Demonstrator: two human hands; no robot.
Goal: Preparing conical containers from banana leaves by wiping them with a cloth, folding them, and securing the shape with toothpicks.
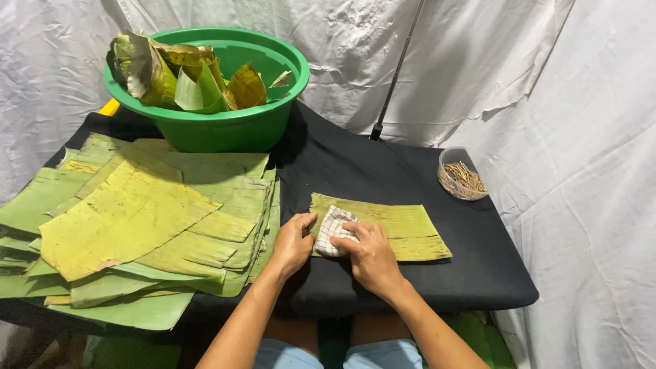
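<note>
A rectangular piece of banana leaf point(403, 229) lies flat on the black table point(355, 171) in front of me. My right hand point(371, 256) presses a small checked cloth point(333, 229) onto the leaf's left end, fingers closed over the cloth. My left hand point(292, 242) rests at the leaf's left edge, fingertips touching the leaf and holding it flat, right beside the cloth.
A thick pile of banana leaf sheets point(137, 225) covers the table's left half. A green plastic basin point(219, 116) with folded leaf pieces stands at the back left. A small clear cup of wooden sticks point(462, 176) sits at the right. White cloth hangs behind.
</note>
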